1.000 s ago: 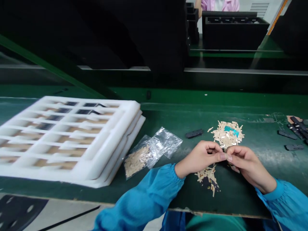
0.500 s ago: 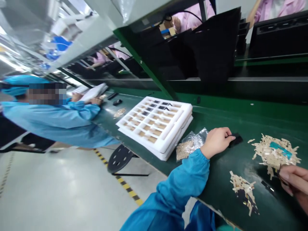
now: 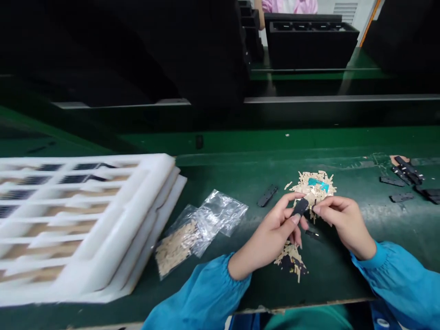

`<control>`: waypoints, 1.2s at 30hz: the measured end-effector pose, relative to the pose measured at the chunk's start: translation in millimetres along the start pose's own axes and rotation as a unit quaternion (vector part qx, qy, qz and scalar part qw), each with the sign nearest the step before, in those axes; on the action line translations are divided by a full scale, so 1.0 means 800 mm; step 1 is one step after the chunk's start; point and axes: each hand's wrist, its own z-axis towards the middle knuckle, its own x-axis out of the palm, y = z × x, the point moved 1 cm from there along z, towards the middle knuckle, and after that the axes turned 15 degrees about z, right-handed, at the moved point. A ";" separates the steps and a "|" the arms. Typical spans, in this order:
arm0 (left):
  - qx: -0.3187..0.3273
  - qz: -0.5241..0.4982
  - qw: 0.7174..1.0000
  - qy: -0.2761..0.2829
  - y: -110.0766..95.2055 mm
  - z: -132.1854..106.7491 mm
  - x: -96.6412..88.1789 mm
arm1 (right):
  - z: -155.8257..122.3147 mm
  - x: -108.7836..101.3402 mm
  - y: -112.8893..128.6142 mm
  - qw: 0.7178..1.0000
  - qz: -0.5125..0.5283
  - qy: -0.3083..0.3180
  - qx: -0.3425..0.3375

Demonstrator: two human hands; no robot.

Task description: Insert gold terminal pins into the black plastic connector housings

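My left hand (image 3: 271, 233) grips a flat black plastic part (image 3: 300, 207) between thumb and fingers, tilted above the table. Close to its right end, my right hand (image 3: 338, 217) pinches with thumb and forefinger; a small dark tip shows there, too small to name. Behind the hands lies a pile of cream-coloured strips (image 3: 323, 178) with a teal film piece (image 3: 318, 184) on it. Under my left hand is a smaller heap of strips and black bits (image 3: 292, 261). A thin dark piece (image 3: 312, 234) lies between the heaps. Another black part (image 3: 267, 195) rests left of the pile.
Stacked white foam trays (image 3: 144, 215) stand at the left, with black parts in some slots. Clear plastic bags (image 3: 220, 211), one holding cream strips, lie beside them. Several black parts (image 3: 407, 172) are scattered at the right. A black bin (image 3: 312, 43) stands across the bench.
The view has swung right and down. My left hand has moved from the black parts on the table to in front of the pile, now holding one. My hands have come together.
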 end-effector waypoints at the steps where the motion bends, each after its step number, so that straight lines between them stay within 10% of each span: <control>1: -0.011 -0.016 1.000 0.000 0.002 0.001 0.003 | -0.001 0.001 -0.001 1.000 -0.002 -0.001 -0.002; 36: -0.027 -0.021 0.997 -0.067 0.003 -0.012 0.028 | -0.010 0.023 -0.006 0.999 -0.006 -0.030 -0.017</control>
